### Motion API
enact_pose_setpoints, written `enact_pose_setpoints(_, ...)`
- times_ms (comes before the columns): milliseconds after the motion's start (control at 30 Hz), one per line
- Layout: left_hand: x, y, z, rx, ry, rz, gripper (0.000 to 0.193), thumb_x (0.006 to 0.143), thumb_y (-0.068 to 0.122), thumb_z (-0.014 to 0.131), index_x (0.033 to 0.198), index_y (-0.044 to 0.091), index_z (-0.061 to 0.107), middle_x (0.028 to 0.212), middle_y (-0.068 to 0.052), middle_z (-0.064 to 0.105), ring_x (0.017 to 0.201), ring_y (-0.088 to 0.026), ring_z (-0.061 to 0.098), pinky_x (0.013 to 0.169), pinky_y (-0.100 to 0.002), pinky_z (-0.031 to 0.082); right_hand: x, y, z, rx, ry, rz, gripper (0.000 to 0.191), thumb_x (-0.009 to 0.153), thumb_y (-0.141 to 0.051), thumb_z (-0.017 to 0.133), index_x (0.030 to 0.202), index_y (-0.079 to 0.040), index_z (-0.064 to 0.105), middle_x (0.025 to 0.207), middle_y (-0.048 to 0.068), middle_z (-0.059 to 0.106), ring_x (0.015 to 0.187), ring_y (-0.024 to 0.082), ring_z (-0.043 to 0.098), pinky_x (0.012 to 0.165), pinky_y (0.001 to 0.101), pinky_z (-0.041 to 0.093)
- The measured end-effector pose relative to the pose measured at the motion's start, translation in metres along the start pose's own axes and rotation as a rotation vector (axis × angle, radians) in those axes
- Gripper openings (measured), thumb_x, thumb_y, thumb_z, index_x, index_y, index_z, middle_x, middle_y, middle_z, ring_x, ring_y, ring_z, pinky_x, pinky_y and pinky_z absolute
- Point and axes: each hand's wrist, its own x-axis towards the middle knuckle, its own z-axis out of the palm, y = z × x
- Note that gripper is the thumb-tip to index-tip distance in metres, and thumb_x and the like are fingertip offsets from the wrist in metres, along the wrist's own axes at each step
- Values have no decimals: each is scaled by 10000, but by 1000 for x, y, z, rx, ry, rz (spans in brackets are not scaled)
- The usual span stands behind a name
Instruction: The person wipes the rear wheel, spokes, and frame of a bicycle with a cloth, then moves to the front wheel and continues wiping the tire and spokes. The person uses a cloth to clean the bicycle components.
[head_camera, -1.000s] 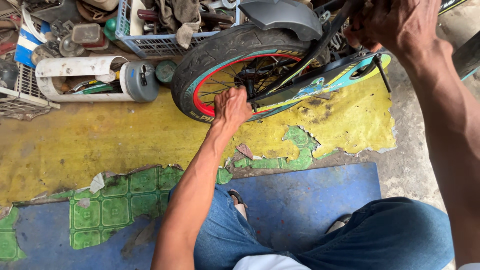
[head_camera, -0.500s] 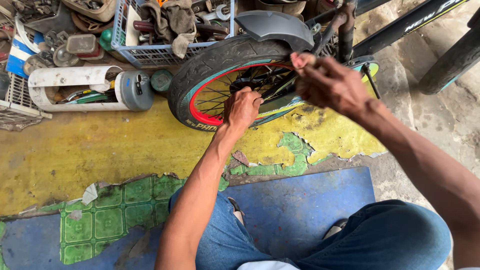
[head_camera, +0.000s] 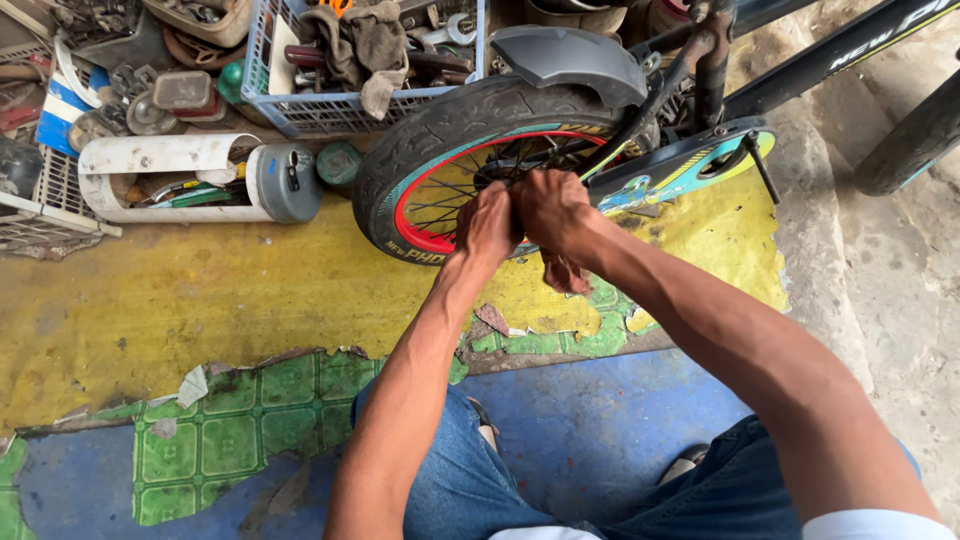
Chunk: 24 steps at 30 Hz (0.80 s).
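Note:
A small bicycle stands on the floor with its black tyre (head_camera: 420, 140) and red rim facing me, a grey mudguard (head_camera: 565, 55) above it and a colourful chain guard (head_camera: 690, 165) to the right. My left hand (head_camera: 487, 225) and my right hand (head_camera: 550, 212) are pressed together at the wheel hub, in front of the spokes. The fingers of both are curled closed around the hub. The part under them is hidden.
A blue plastic basket (head_camera: 330, 110) full of rags and tools sits behind the wheel. A white tube container (head_camera: 160, 155) with a grey cap lies at the left among scrap parts. A second tyre (head_camera: 915, 135) leans at the right edge. Torn yellow flooring (head_camera: 200, 300) lies under the wheel.
My right hand has come down from the bicycle frame near the seat post to the wheel hub, beside my left hand, which stayed at the hub.

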Motion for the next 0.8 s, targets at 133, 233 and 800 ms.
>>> enact_pose_setpoints(133, 2, -11, 5, -74, 163, 160, 206, 697, -89, 699, 882, -24, 636, 1030, -250, 636, 1011, -458, 605, 865, -508, 518, 7, -4, -9, -73, 8, -54, 263, 895, -210, 701, 1121, -82, 743, 1104, 159, 720, 945, 301, 738, 689, 407, 598)
enact_pose_setpoints(233, 2, -14, 9, -98, 284, 310, 331, 680, -72, 737, 963, -24, 573, 1049, -241, 607, 1029, -463, 570, 889, -528, 491, 9, -5, -19, -58, -64, -25, 317, 857, -211, 733, 1147, -85, 747, 1116, 157, 733, 969, 298, 747, 710, 406, 610)
enact_pose_setpoints(800, -9, 19, -31, -26, 96, 85, 262, 856, 133, 751, 1065, 55, 613, 1047, -166, 676, 937, -432, 661, 724, -538, 511, -20, 31, -38, 113, -50, 100, 230, 1030, -188, 530, 1128, -70, 700, 870, 154, 722, 680, 268, 710, 544, 401, 576)
